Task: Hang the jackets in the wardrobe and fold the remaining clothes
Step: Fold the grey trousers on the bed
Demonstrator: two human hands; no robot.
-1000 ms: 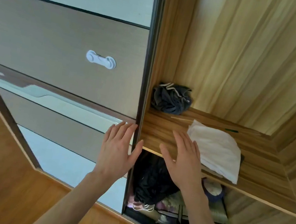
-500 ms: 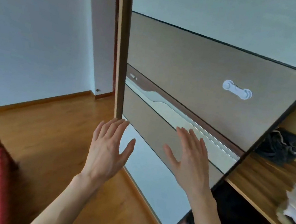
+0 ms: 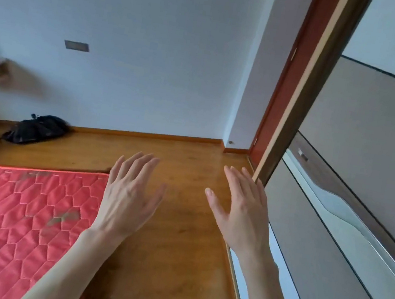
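In the head view, the left hand (image 3: 127,197) and the right hand (image 3: 240,214) are both raised in front of the person with fingers spread and palms turned away, released and grasping nothing; they hang above the wooden floor (image 3: 176,248) and touch neither each other nor anything else. The red quilted mattress (image 3: 16,219) fills the lower left, its near corner just beside the left forearm, and its surface shows only some greyish marks and no clothes. The wardrobe's sliding door (image 3: 354,188) runs along the right edge of the view, and the right hand sits just in front of its leading frame edge; the wardrobe's interior cannot be seen from here. A black bundle (image 3: 35,129), perhaps a bag or a heap of dark clothing, lies on the floor against the far wall, well apart from both hands; whether it is one of the jackets cannot be told, and no other garment or hanger is visible. The main risk appears to be a search that goes astray: with the view blurred at the left edge, the person could mistake the bundle for a jacket or overlook clothes lying outside the frame. A second risk is that the right hand catches the door's frame edge if it swings outward. Stepping forward, a foot could also clip the mattress corner, which juts into the open floor.
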